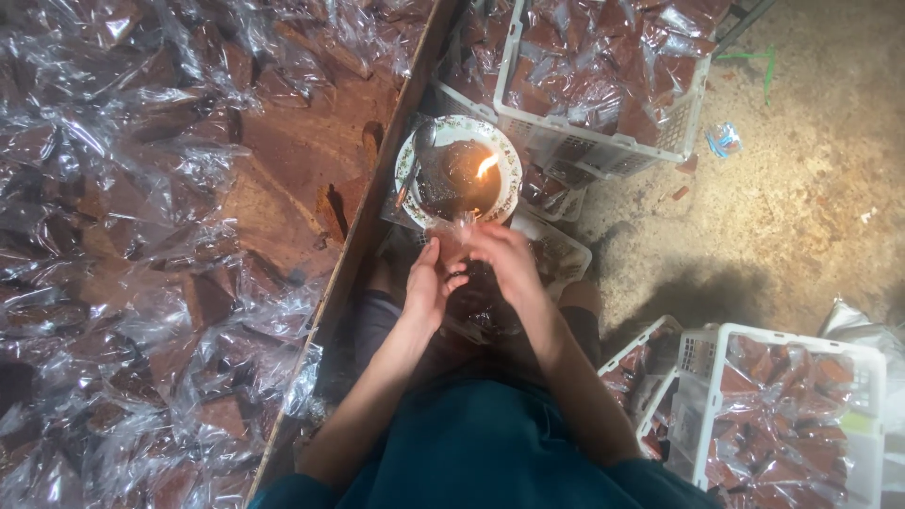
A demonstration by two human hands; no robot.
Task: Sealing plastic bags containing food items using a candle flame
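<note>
1. Bag [468,247]: small clear plastic bag with a dark brown piece inside, held between both hands, over the lap, just below the plate. Its open top points up at the flame, so the edge to be melted is the part nearest the heat.
2. Left hand [429,283]: fingers extended and close together, flat against the bag's left side. Looks like a pinch on the film, thumb hidden, so exact grip I cannot tell.
3. Right hand [509,259]: fingers curled over the top right of the bag, closed on the film near its mouth. The two hands pull the mouth taut and flat, which would keep the seal line straight.
4. Flame [486,166]: small, burning from a dark pool of wax or oil on the plate [411,160]. The plate catches drips and keeps the fire off the plastic around it. A spoon [419,151] lies on its left side.
5. Plate sits at the worktop's edge board [377,203], within easy reach of the seated person.
6. Worktop [283,160] to the left: covered in bagged brown pieces [141,236], spread loose.
7. White crates: one above the plate [603,141], one at lower right [782,415], both filled with bagged pieces, placed within arm's reach.
8. Floor [801,188]: bare concrete, a few scraps.
</note>
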